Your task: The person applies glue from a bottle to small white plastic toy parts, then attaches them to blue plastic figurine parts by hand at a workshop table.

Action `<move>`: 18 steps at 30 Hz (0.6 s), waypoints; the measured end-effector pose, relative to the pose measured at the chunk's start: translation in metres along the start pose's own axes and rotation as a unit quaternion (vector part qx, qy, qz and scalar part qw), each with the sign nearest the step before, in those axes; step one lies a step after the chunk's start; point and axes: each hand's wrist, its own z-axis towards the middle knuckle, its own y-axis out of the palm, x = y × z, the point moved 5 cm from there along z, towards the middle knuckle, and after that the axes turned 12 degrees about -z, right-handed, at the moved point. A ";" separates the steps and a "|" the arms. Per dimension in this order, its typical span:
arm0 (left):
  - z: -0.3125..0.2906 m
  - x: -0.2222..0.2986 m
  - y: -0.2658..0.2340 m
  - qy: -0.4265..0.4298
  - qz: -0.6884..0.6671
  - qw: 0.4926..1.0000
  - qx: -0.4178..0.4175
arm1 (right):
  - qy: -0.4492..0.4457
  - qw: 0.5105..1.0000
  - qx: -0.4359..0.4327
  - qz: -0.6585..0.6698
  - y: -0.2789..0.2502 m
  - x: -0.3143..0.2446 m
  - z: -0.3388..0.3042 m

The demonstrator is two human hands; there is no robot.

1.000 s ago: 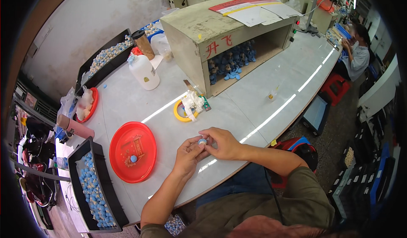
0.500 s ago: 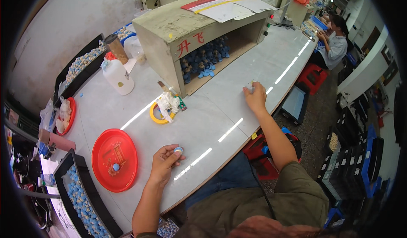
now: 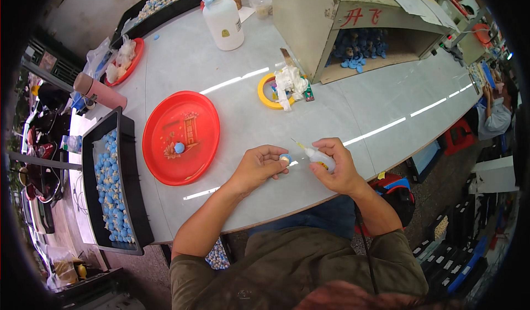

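Observation:
Between the fingertips of my left hand (image 3: 259, 169) is a small round blue piece (image 3: 285, 158) with a pale cream spot facing up. My right hand (image 3: 339, 169) is wrapped round a small translucent squeeze bottle (image 3: 321, 158) with a yellow collar and a thin needle tip. The needle slants up and left, a short way right of the piece and apart from it. Left of my hands lies a red plastic plate (image 3: 157, 158), with one small blue ball (image 3: 179, 147) and some crumbs on it.
A black tray (image 3: 138, 199) of blue-and-cream pieces stands at the left. Beyond my hands are a yellow tape roll (image 3: 263, 94) with crumpled white tissue (image 3: 290, 81), a white bottle (image 3: 223, 25) and a beige open-fronted box (image 3: 309, 28) with blue pieces inside. A person (image 3: 497, 111) sits far right.
My right hand has come back toward my left with the squeeze bottle. The left hand, still pinching the blue piece, now meets it in front of me. The whole view has turned left.

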 end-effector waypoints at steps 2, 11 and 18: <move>0.001 -0.001 0.000 -0.014 0.020 1.000 0.002 | -0.017 0.999 0.014 -0.037 0.004 0.002 0.000; 0.000 -0.001 0.000 -0.037 0.029 0.999 -0.015 | -0.110 0.990 0.063 -0.066 0.009 0.008 -0.004; 0.001 0.000 0.003 -0.018 0.032 0.999 -0.023 | -0.118 0.988 0.049 -0.089 0.014 0.006 -0.002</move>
